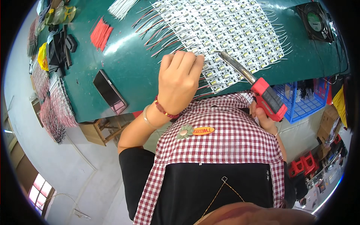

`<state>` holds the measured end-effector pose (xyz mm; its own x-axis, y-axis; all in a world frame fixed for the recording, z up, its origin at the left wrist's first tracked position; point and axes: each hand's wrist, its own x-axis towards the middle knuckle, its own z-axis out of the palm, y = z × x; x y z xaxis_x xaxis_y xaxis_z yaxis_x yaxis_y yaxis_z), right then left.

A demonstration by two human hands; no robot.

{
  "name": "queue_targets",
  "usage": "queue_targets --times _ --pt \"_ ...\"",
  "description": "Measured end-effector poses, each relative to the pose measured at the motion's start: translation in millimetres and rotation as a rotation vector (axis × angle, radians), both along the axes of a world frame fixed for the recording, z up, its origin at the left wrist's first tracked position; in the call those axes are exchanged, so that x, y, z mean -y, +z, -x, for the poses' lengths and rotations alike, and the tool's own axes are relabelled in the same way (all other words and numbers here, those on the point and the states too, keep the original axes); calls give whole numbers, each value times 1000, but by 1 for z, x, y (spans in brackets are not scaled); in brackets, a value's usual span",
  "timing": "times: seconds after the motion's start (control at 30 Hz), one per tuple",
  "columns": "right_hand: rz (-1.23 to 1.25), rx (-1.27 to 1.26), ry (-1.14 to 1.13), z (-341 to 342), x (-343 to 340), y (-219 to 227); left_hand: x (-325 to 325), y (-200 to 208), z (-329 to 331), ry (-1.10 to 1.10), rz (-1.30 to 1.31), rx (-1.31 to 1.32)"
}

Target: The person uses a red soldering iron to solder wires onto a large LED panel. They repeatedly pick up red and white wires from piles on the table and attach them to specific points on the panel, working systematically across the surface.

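Observation:
A panel of small white circuit boards (225, 33) lies on the green table, with rows of yellowish components and thin wires sticking out along its sides. My left hand (180, 80) is at the panel's near left edge. Its fingers are closed in a pinch, and whatever is between them is hidden. In my right hand (265, 120) is a soldering iron (270, 98) with a red and black handle. The iron's metal shaft slants left over the boards, its tip just right of my left fingers. Whether the tip touches a board I cannot tell.
On the green table (138, 75) are red wires (101, 34), white wires (122, 8), a phone (109, 92) and a black fan (315, 22). Wired strips (56, 103) hang over the left edge. A blue crate (305, 103) and wooden stool (98, 132) stand below.

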<state>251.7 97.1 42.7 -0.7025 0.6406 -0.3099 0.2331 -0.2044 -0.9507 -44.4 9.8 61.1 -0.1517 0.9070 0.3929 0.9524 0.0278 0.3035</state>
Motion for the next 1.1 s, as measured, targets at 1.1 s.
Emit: queue_targets --times 1.1 --pt "-146 122 120 -27 1 -11 1 -16 -20 1 77 84"
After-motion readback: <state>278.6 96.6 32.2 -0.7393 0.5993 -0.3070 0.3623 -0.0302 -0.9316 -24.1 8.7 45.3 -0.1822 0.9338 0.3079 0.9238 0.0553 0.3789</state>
